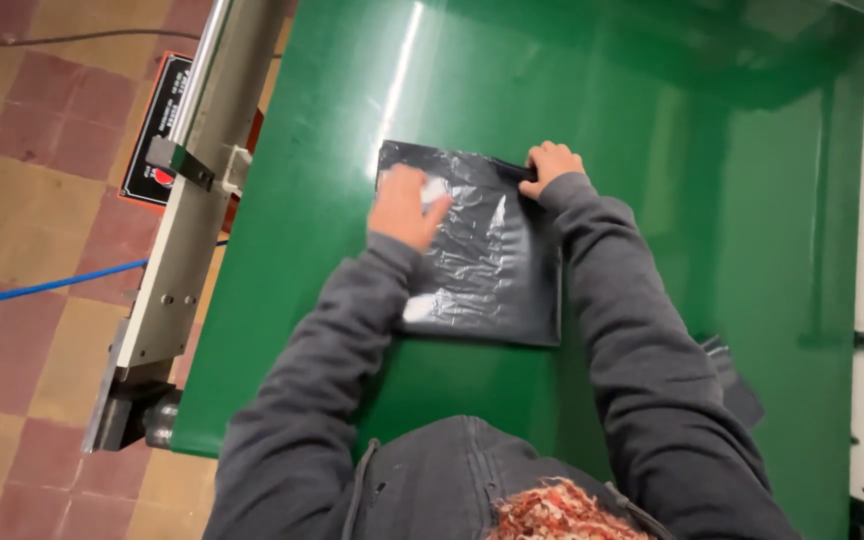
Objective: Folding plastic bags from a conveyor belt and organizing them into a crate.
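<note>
- A flat, dark grey plastic package (487, 265) lies on the shiny green table (652, 150), near the middle of it.
- The package is almost square. Its plastic is crinkly and shines white where the light hits it.
- The left hand (404, 207) lies flat on the top left part of the package, with its fingers loosely spread and pressing down.
- The right hand (550, 163) is at the top right corner of the package. Its fingers are curled tight and pinch the top edge there.
- Both arms wear dark grey sleeves (642, 350). They reach out from the bottom of the view.
- A long grey metal bar (192, 190) runs along the left side of the table.
- Behind the bar is a black sign (157, 130) shaped like a box, with an orange edge and a red spot. Its words are too small to tell.
- The floor (22, 230) on the left has red and yellow squares. A blue cable (42, 287) lies across it.
- Another dark grey piece (737, 385) peeks out by the right sleeve, on the table. I cannot tell what it is.
</note>
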